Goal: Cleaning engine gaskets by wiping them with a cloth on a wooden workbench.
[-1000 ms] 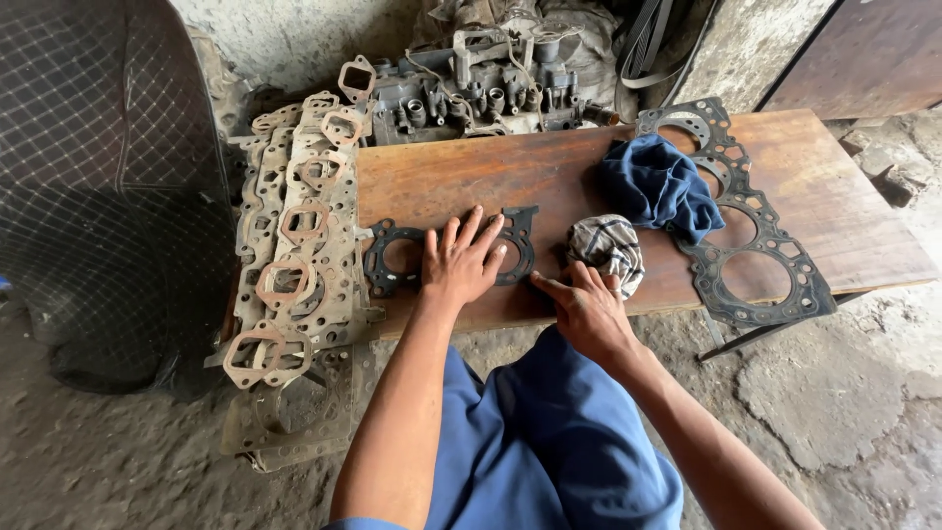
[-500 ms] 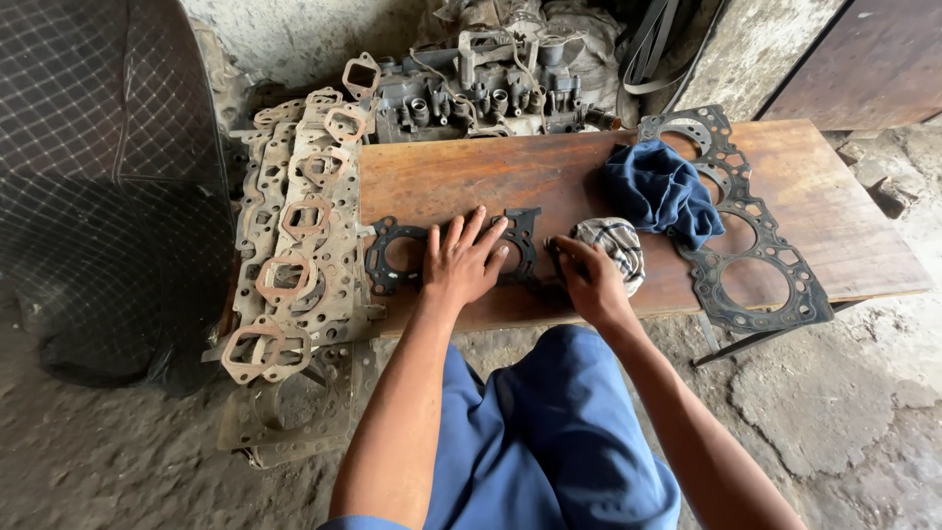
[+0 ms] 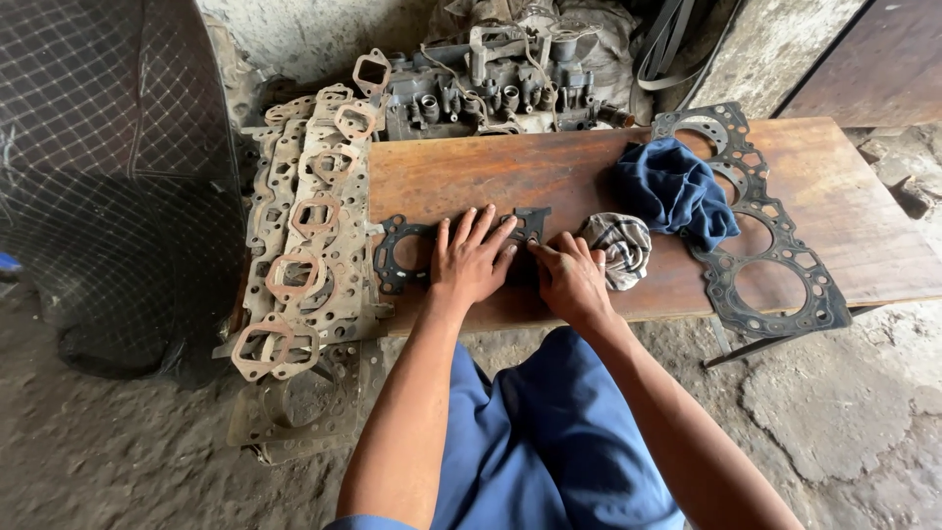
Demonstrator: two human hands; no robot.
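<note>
Blue trousers (image 3: 549, 442) of the seated person fill the near edge, both bare forearms reaching away over them to the worn brown wooden board (image 3: 863, 236). Left hand (image 3: 471, 257) lies flat and spread, palm down, pressing on the small dark flat gasket with round openings (image 3: 397, 253), gripping nothing; it sits where it sat a second ago. Right hand (image 3: 571, 277) has moved: a second ago it was reaching toward the crumpled grey checked rag (image 3: 620, 247), half a second ago it was on that rag, and now it rests just left of it, fingers curled down on the right end of the dark gasket, pressing rather than closing around anything. That gasket lies along the near middle of the board, mostly hidden under the two hands. Farther right sits a bunched dark blue cloth (image 3: 675, 188), resting partly on a long black cylinder-head gasket with large round bores (image 3: 775, 275) that runs near to far along the right part of the board. Left of the board, a heap of rusty tan manifold gaskets (image 3: 309, 236) lies on the dirt floor (image 3: 834, 412). Beyond the far edge stands a greasy grey engine part (image 3: 500, 83) against a rough wall, with a dark quilted mat (image 3: 98, 177) at far left.
</note>
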